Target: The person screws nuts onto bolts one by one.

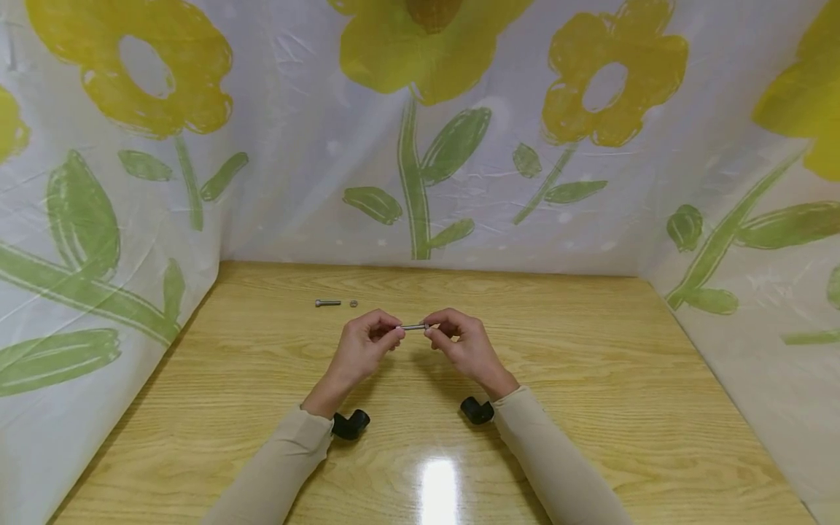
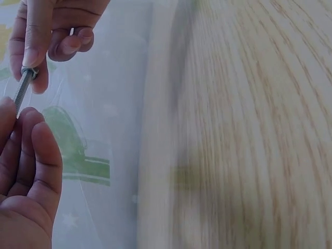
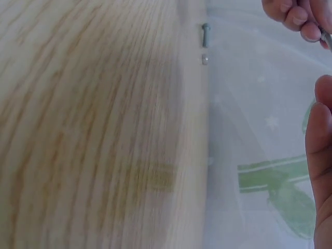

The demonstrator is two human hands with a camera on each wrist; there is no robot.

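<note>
A metal bolt (image 1: pixel 414 327) is held level between both hands above the table. My left hand (image 1: pixel 369 341) pinches its left end, and the fingers cover that end. At the other end, my right hand (image 1: pixel 464 344) pinches a nut (image 2: pixel 33 72) with thumb and fingertips. The left wrist view shows the threaded shank (image 2: pixel 21 91) running up to this nut. How far the nut sits on the thread cannot be told. In the right wrist view only a short piece of the bolt (image 3: pixel 326 36) shows at the edge.
A second bolt (image 1: pixel 328 302) lies on the wooden table (image 1: pixel 590 408) behind my left hand, with a loose nut (image 1: pixel 354 303) just right of it. A flowered sheet (image 1: pixel 295 197) hangs along the back and both sides. Black wrist cameras (image 1: pixel 351 424) sit at both cuffs.
</note>
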